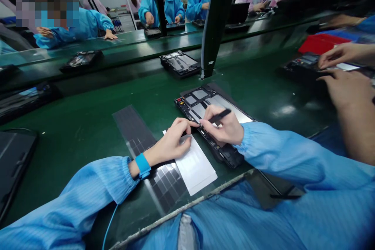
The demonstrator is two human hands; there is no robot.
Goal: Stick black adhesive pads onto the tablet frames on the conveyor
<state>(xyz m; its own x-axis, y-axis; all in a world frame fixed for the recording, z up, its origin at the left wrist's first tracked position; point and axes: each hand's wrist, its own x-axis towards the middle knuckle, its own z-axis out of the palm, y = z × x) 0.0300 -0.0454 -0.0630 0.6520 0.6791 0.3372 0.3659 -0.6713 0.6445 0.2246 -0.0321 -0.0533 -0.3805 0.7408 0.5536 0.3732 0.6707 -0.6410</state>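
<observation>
While a dark tablet panel (14,168) lies at the far left of the green workbench (88,103), the person's left arm reaches in from that side in a blue sleeve (79,191). A blue wrist strap (143,165) circles the wrist, and a thin blue cord (109,222) hangs below it. Under the forearm and hand lies a clear film (134,133) printed with dark squares, with a white sheet (196,168) partly over it. The left hand (166,140) is curled, its side resting on the white sheet and its fingertips (191,124) stretched to the near edge of the tablet frame (216,105); whether they pinch anything is hidden. The frame lies flat on the bench, open side up, just right of the white sheet, with dark ribs and pale panels showing. The right hand (222,125) grips a black stylus (219,116) between thumb and fingers, its tip down at the frame's edge, close to the left fingertips. Beyond them, another frame (179,63) lies on the bench, just left of a black post (216,19). At the far right, a co-worker's hands (348,93) sit over a third frame (304,62), with a red tray (320,43) behind them.
</observation>
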